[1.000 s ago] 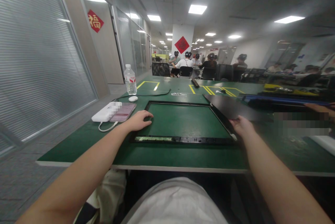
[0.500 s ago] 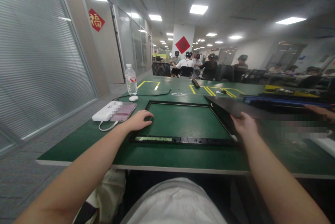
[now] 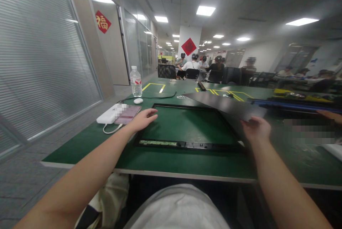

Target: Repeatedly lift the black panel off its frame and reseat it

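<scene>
A black rectangular frame [image 3: 208,146] lies flat on the green table, with a narrow green circuit board [image 3: 158,143] along its near edge. My left hand [image 3: 145,119] hovers at the frame's left side, fingers stretched out and holding nothing; whether it touches the frame I cannot tell. In my right hand [image 3: 257,129] is a thin dark flat panel [image 3: 227,105], gripped by its near right part. It tilts over the frame's far right corner and hides part of that side.
Left of the frame lie a white power bank [image 3: 110,114] with a cable, a phone [image 3: 128,114] and a small white case [image 3: 138,101]. A water bottle [image 3: 136,82] stands behind them. At right, another person's hand [image 3: 330,116] is beside a blue-edged item [image 3: 294,104].
My right hand has raised the dark panel and its far end has swung left over the frame. My left hand has lifted slightly, its fingers straighter.
</scene>
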Demonstrator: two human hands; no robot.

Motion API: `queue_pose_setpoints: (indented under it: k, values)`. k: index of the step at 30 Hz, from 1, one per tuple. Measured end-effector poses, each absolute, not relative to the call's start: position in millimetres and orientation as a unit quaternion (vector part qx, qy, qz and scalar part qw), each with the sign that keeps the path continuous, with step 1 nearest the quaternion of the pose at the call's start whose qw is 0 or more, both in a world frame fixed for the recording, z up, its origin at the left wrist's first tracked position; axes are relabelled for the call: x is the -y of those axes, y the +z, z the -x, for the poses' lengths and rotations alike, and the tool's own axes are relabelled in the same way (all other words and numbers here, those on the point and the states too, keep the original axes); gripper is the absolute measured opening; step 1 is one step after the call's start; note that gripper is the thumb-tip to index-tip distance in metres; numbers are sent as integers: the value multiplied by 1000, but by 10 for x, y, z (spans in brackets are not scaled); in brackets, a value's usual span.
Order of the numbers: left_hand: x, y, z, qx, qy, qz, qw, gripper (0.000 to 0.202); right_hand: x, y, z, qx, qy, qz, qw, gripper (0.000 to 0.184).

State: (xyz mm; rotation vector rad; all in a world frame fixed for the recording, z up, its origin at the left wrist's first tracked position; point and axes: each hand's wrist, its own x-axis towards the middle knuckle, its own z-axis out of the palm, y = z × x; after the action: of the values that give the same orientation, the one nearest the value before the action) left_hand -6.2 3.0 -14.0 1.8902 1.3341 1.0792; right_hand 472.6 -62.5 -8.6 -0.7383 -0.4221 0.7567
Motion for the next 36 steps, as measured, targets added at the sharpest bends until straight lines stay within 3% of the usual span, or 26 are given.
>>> queue_pose_setpoints:
  k: [5,10,19,25,36]
  values:
    - [7,-57,-10,-443,504,-546,502,47,733,8,-4609,219,399,338,824,25]
    - [78,65,13,-373,478,-476,637,34,813,21,-4578,292,415,408,759,29]
    - [132,200,51,-329,557,-446,618,19,795,-2,-4523,333,488,421,688,36]
    - [130,237,91,-312,606,-433,590,20,729,-92,-4495,335,555,489,584,26]
    - [93,211,131,-329,603,-443,576,20,650,-162,-4533,314,479,529,627,39]
